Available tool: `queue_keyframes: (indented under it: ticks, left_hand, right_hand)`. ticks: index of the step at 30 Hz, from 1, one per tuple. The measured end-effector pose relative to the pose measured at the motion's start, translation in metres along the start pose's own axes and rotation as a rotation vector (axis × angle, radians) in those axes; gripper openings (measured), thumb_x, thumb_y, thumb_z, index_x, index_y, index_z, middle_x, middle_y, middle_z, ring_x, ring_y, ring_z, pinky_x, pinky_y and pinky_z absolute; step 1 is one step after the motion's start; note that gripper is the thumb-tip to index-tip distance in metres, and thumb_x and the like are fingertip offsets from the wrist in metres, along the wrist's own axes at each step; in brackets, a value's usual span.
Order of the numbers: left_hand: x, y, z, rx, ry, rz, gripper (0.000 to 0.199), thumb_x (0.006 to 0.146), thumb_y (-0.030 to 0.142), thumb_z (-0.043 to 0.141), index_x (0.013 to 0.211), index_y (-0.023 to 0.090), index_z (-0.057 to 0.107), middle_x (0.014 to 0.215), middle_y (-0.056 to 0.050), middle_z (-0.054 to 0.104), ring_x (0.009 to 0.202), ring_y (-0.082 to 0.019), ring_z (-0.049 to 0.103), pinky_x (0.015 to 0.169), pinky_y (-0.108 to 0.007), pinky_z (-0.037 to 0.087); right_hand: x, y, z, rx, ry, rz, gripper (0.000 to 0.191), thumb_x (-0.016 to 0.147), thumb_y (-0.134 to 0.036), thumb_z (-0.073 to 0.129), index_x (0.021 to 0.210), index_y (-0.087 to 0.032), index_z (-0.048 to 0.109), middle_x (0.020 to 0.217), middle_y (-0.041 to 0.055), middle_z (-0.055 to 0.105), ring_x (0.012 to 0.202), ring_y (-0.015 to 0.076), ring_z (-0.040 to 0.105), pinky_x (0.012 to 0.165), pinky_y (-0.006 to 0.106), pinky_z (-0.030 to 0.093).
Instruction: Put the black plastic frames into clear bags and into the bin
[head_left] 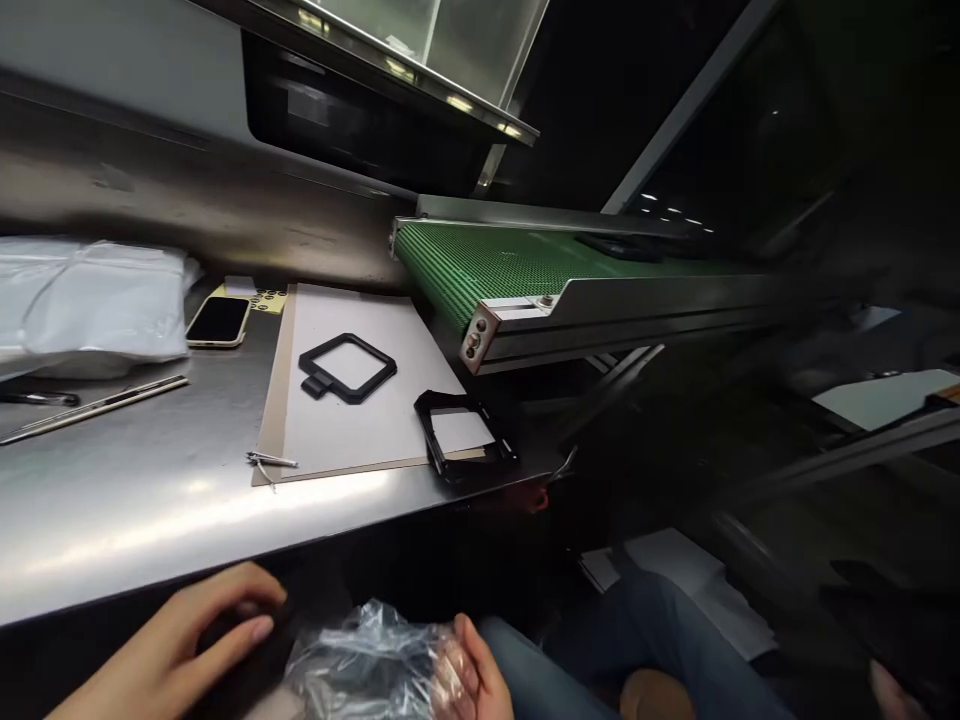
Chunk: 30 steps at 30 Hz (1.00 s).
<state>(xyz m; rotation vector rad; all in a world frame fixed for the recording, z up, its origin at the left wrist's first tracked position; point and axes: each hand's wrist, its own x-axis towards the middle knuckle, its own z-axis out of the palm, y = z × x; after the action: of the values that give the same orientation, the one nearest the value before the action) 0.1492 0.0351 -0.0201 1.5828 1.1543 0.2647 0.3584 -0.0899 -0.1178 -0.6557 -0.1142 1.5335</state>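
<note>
Clear plastic bag (360, 655), no legible writing.

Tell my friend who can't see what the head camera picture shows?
Two bare hands, left hand and right hand, hold a crinkly clear plastic bag below a shiny steel table. Two square black plastic frames lie on a grey board, beside a green conveyor belt.
</note>
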Motion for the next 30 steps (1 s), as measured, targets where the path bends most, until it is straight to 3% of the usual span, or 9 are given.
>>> queue_keyframes:
  ticks: [5,7,9,13,16,21,25,28,30]
  left_hand:
    - [0.106,0.107,0.017,0.579,0.036,0.490,0.029,0.079,0.041,0.043,0.082,0.015,0.057,0.080,-0.005,0.062,0.072,-0.016,0.056,0.063,-0.023,0.043]
    - [0.145,0.138,0.045,0.656,0.088,0.587,0.030,0.081,0.036,0.041,0.085,0.012,0.057,0.088,-0.010,0.059,0.081,-0.020,0.054,0.073,-0.030,0.040]
    - [0.169,0.157,0.081,0.730,0.075,0.657,0.038,0.082,0.042,0.037,0.083,0.011,0.058,0.088,-0.012,0.058,0.086,-0.023,0.052,0.077,-0.033,0.039]
    - [0.178,0.163,0.143,0.937,-0.062,0.717,0.060,0.066,0.065,0.044,0.080,0.010,0.060,0.083,-0.014,0.059,0.084,-0.026,0.054,0.068,-0.039,0.045]
    - [0.177,0.156,0.161,1.085,-0.139,0.719,0.039,0.073,0.049,0.051,0.078,0.012,0.060,0.077,-0.008,0.061,0.073,-0.018,0.057,0.061,-0.033,0.047]
    - [0.175,0.155,0.151,1.210,-0.008,0.784,0.029,0.087,0.028,0.033,0.084,0.010,0.056,0.086,-0.008,0.057,0.069,-0.016,0.057,0.057,-0.031,0.048]
    - [0.135,0.153,0.120,1.279,0.034,0.933,0.029,0.087,0.019,0.026,0.087,0.010,0.054,0.083,-0.011,0.055,0.069,-0.022,0.056,0.051,-0.033,0.046]
    - [0.079,0.129,0.084,1.309,0.069,1.045,0.028,0.086,0.016,0.027,0.092,0.012,0.054,0.079,-0.007,0.057,0.064,-0.020,0.054,0.048,-0.031,0.043]
    - [0.037,0.099,0.058,1.265,0.251,1.219,0.037,0.085,0.010,0.018,0.094,0.012,0.054,0.078,-0.005,0.060,0.062,-0.016,0.053,0.050,-0.029,0.041]
  right_hand:
    - [-0.002,-0.025,0.003,-0.099,-0.007,-0.167,0.071,0.061,-0.051,0.061,0.039,-0.015,0.005,0.029,-0.0098,0.009,0.022,-0.0007,0.006,0.023,0.015,0.006]
    - [-0.026,-0.077,-0.001,-0.152,-0.004,-0.238,0.067,0.058,-0.050,0.065,0.033,-0.016,0.012,0.027,-0.0090,0.016,0.020,0.0009,0.015,0.022,0.015,0.011]
    - [-0.068,-0.153,-0.029,-0.190,0.028,-0.303,0.051,0.052,-0.041,0.071,0.030,-0.020,0.030,0.031,-0.0068,0.038,0.031,0.0058,0.045,0.024,0.014,0.021]
    - [-0.142,-0.288,-0.142,-0.464,0.469,-0.569,0.032,0.052,-0.004,0.069,0.049,-0.034,0.057,0.052,-0.0122,0.062,0.071,0.0044,0.062,0.042,0.007,0.039]
    - [-0.153,-0.334,-0.207,-0.643,0.495,-0.525,0.036,0.052,-0.005,0.068,0.034,-0.027,0.047,0.032,-0.0078,0.051,0.059,0.0118,0.063,0.033,0.013,0.035]
    - [-0.148,-0.378,-0.203,-0.729,0.455,-0.452,0.036,0.022,-0.020,0.081,0.041,-0.021,0.051,0.029,-0.0051,0.048,0.025,0.0062,0.041,0.027,0.013,0.024]
    - [-0.133,-0.341,-0.142,-0.662,0.411,-0.500,0.024,0.052,-0.031,0.074,0.065,-0.021,0.057,0.055,-0.0050,0.061,0.031,0.0017,0.040,0.028,0.011,0.020]
    - [-0.090,-0.238,-0.090,-0.312,0.230,-0.548,0.026,0.073,-0.044,0.056,0.078,-0.019,0.053,0.058,-0.0043,0.051,0.036,0.0066,0.040,0.027,0.017,0.025]
    - [-0.055,-0.156,-0.064,-0.285,0.173,-0.453,0.027,0.084,-0.038,0.043,0.076,-0.014,0.052,0.058,-0.0043,0.050,0.040,0.0035,0.040,0.034,0.016,0.033]
